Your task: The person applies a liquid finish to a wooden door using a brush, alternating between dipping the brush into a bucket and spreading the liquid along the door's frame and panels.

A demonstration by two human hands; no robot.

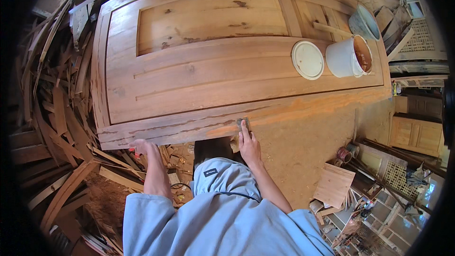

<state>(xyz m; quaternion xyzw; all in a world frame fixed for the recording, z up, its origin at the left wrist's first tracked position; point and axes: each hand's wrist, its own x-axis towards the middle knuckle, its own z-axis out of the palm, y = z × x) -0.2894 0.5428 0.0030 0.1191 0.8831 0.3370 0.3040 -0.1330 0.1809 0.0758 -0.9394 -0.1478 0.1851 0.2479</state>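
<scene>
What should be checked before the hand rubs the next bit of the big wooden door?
1. Right hand presses a small grey sanding pad on the door edge: ok.
2. Left hand steadies the near edge: ok.
3. White bucket lies tipped on the door, away from the hands: ok, though it might roll.
4. Round white lid lies flat, apart from the bucket: ok.
5. What supports the door underneath: cannot tell.
6. Wood scraps piled beside the door's left: not ok for footing.
</scene>
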